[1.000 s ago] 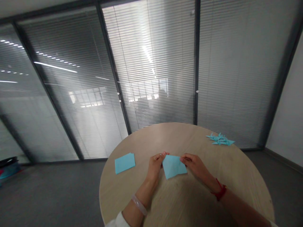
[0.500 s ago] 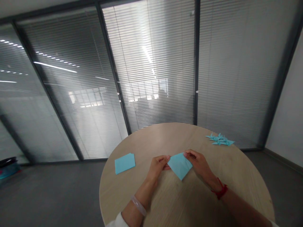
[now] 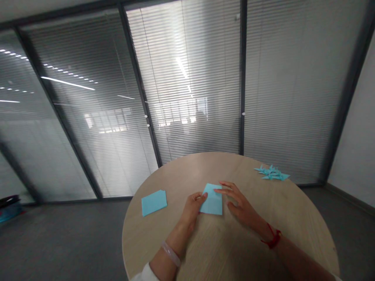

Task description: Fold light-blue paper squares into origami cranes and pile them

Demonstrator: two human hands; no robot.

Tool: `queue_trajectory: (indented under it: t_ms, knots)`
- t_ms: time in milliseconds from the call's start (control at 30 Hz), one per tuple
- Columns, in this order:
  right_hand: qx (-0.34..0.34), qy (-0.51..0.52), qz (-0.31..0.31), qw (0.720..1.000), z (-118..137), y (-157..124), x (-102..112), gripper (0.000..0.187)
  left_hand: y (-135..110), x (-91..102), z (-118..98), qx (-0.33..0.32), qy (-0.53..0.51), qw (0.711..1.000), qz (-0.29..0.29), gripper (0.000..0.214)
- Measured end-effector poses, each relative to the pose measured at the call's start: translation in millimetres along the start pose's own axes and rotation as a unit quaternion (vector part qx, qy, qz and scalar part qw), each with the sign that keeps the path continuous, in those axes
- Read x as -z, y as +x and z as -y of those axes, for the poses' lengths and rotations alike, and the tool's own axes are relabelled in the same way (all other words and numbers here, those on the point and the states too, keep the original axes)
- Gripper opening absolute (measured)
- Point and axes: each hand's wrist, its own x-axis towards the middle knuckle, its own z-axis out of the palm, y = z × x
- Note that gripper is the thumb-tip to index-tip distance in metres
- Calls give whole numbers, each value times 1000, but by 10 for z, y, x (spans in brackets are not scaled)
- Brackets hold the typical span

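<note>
A light blue sheet of folded paper (image 3: pixel 213 203) is held over the middle of the round table (image 3: pixel 202 168). My left hand (image 3: pixel 193 207) pinches its left edge, thumb on top and the other fingers partly hidden beneath. On the right, my right hand (image 3: pixel 238 203) has its fingers spread, with fingertips at the paper's upper right part; whether they press on it I cannot tell. A stack of blue paper (image 3: pixel 154 203) lies to the left of my left hand. Several folded blue paper cranes (image 3: pixel 272 172) lie in a heap near the table's far right edge.
Beyond the table stands a glass partition with blinds (image 3: pixel 193 86) in dark frames. A dark and blue bag-like object (image 3: pixel 11 207) is on the grey floor (image 3: pixel 73 238) at the far left. A white wall (image 3: pixel 354 128) rises at the right.
The paper has turned from a corner-down diamond to a squarer position and shifted a little left. My right hand has released its pinch on the right corner and spread its fingers.
</note>
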Motion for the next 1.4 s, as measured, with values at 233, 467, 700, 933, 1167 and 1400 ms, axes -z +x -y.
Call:
queue_trajectory:
  t_ms: [233, 467, 700, 933, 1167, 1400]
  knots:
    - [-31, 3, 61, 998, -58, -43, -76, 21, 17, 4, 16, 12, -49, 999, -15, 47]
    - [-84, 64, 77, 991, -59, 24, -63, 24, 8, -2, 12, -1, -7, 1000, 26, 46]
    - [-219, 92, 36, 971, -118, 32, -97, 26, -12, -34, 3, -1, -2, 997, 83, 46]
    - [-259, 103, 0, 960, -121, 26, -106, 27, -18, -69, 34, 18, 6, 994, 105, 46]
    - [-250, 103, -4, 963, -147, 4, -116, 25, -37, -91, 33, 26, 35, 994, 104, 48]
    - [-256, 131, -5, 958, -135, -9, -132, 27, -19, -82, 90, 19, 61, 990, 123, 45]
